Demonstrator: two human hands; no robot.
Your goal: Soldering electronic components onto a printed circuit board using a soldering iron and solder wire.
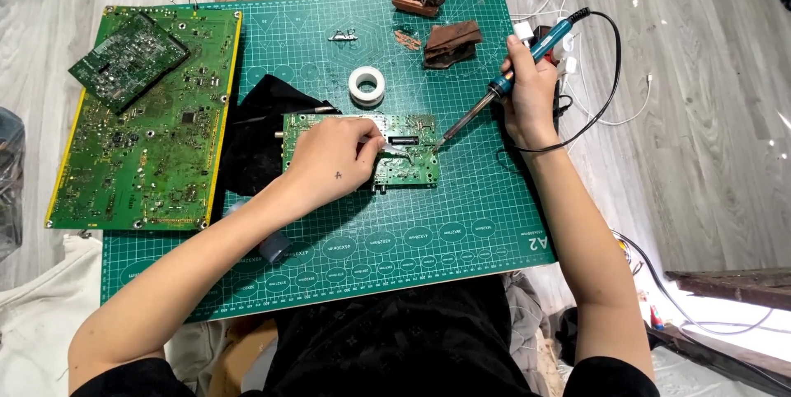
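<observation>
Grey wood floor (700,158) carries a green cutting mat (461,216) as the work surface, filling the middle of the frame. At mid-frame a small green board (412,162) lies on the mat, partly over a black cloth (255,133). The left hand (334,162) rests on this board, fingers curled shut on thin metal tweezers (395,148) whose tips point right. The right hand (527,92), right of centre, is closed around a blue soldering iron (503,84); its tip comes down at the board's right edge, near the tweezers. Its black cord (606,84) loops to the right. Above the board sits a white tape roll (367,84). A large green board (144,117) lies at the left, with a smaller one (128,59) on top. Brown sponge pieces (451,41) lie at the upper middle.
</observation>
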